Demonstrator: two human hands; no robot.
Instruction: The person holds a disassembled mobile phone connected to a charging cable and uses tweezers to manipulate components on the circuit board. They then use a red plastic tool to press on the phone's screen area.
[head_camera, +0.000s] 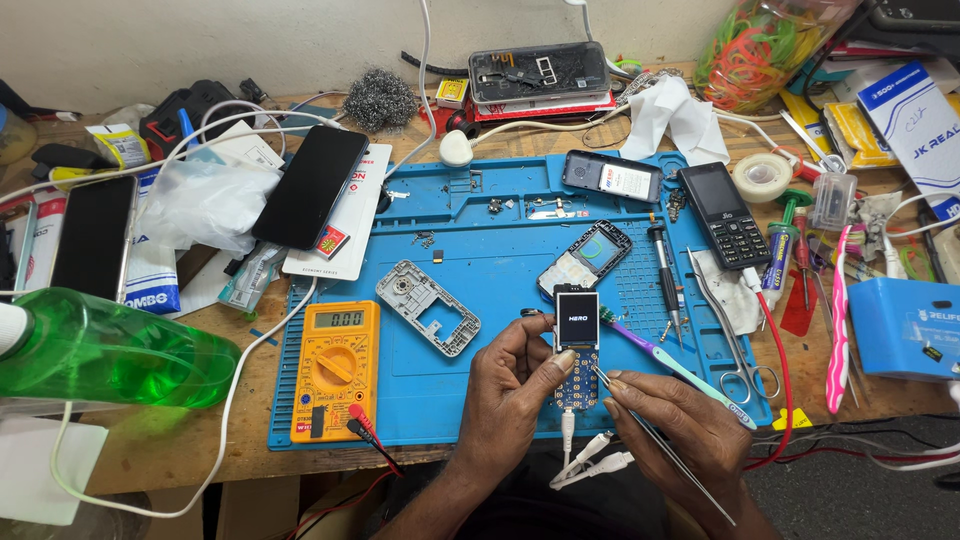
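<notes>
Gripping the bare phone board (577, 345) upright in your left hand (515, 385), thumb across its keypad contacts, you keep its lit screen facing you just past the near edge of the blue mat (500, 270). Your right hand (665, 420) pinches metal tweezers (655, 435), tip touching the board's right edge (a pen-like hold for fine work). A white cable (568, 435) hangs from the board's bottom, powering it.

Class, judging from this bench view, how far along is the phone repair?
Done: the grey housing frame lies off on the blue mat. In hand: the left hand holds the bare phone board, screen lit, while the right hand touches tweezers to it. Left: refitting the frame.
</notes>
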